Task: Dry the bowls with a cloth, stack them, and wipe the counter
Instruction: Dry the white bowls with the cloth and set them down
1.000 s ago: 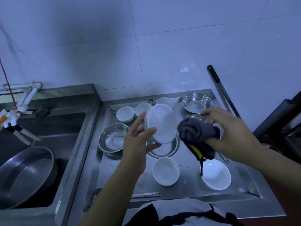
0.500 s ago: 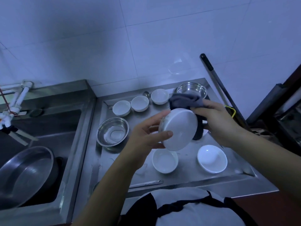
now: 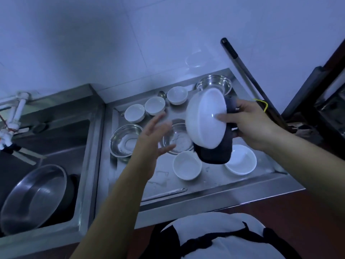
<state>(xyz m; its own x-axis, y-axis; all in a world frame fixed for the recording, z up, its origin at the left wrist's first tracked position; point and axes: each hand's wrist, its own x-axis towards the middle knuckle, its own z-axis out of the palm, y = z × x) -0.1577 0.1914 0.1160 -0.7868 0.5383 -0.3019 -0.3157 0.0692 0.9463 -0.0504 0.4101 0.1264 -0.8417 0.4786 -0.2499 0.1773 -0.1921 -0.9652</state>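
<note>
Half a second ago the left hand point(image 3: 153, 135) was gripping the white bowl point(image 3: 206, 118); now it is hanging free just left of it, fingers spread and blurred, holding nothing. The right hand point(image 3: 248, 126) is now carrying the bowl alone, thumb pressing on its upturned outer face, with the dark cloth point(image 3: 216, 154) pinched behind it and drooping below the rim. The bowl is sitting tilted in the air above the bench point(image 3: 205, 186), its inside turned away and hidden.

No brand, label or writing is readable anywhere.

On the bench, three small white bowls point(image 3: 155, 105) are standing in a row near the wall, another white bowl point(image 3: 187, 165) and a shallow white dish point(image 3: 240, 159) are sitting nearer the front, and steel bowls point(image 3: 125, 140) are lying between; one steel bowl is partly covered by the left hand and the held bowl. The right fingers behind the cloth are out of sight. A large steel basin point(image 3: 33, 197) is leaning in the sink at left, cut by the frame edge. The light is dim and bluish, so wetness on the bowls is hard to judge.
</note>
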